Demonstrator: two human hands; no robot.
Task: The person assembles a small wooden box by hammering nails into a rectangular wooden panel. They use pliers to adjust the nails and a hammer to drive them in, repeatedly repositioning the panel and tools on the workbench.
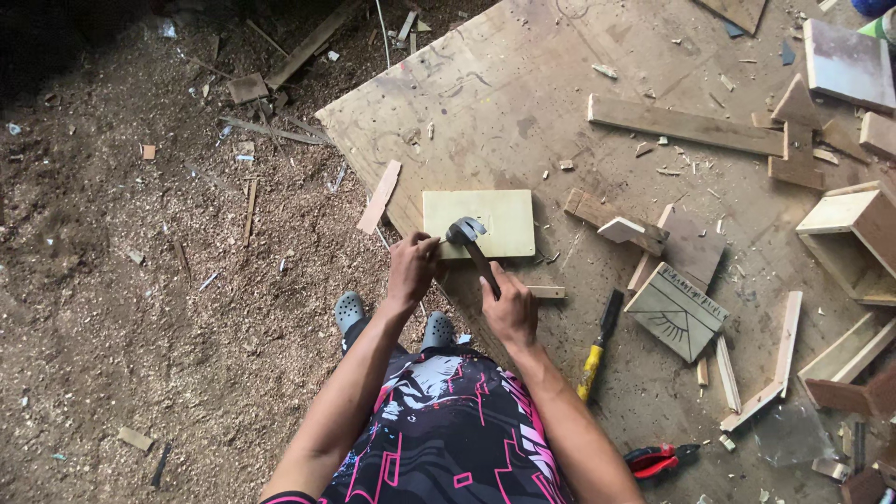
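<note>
Fingers of my right hand (511, 308) wrap the hammer (471, 245) handle while my left hand (412, 267) pinches the pale board's (481, 222) near edge.

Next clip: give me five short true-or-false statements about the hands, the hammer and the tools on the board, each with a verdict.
1. The right hand holds the claw hammer by its handle. True.
2. The hammer's head is over the pale rectangular board. True.
3. The left hand rests on the yellow-handled chisel. False: it is at the pale board's near edge; the chisel lies untouched on the plywood sheet, to the right of the right hand.
4. The red-handled pliers lie on top of the pale board. False: they lie near the frame's bottom edge.
5. Sawdust covers the ground left of the plywood sheet. True.
</note>
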